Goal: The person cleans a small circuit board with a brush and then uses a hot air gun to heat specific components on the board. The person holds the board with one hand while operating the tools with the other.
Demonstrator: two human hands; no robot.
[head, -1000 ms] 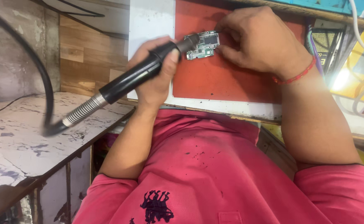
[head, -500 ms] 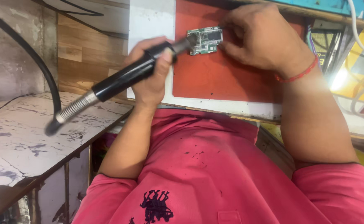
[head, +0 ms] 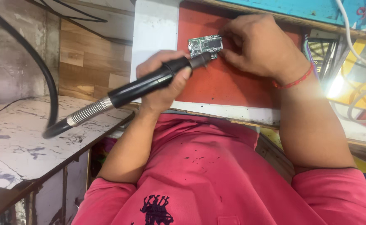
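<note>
table: I see a white top with a worn wooden front edge | on it: red mat lying flat, covering most of the middle | on the mat: small green circuit board near its far edge | beside: marbled side table, black cable across it

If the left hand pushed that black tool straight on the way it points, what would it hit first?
The left hand aims the black hot-air tool at the small green circuit board; its nozzle tip seems almost there, though depth is unclear.
</note>
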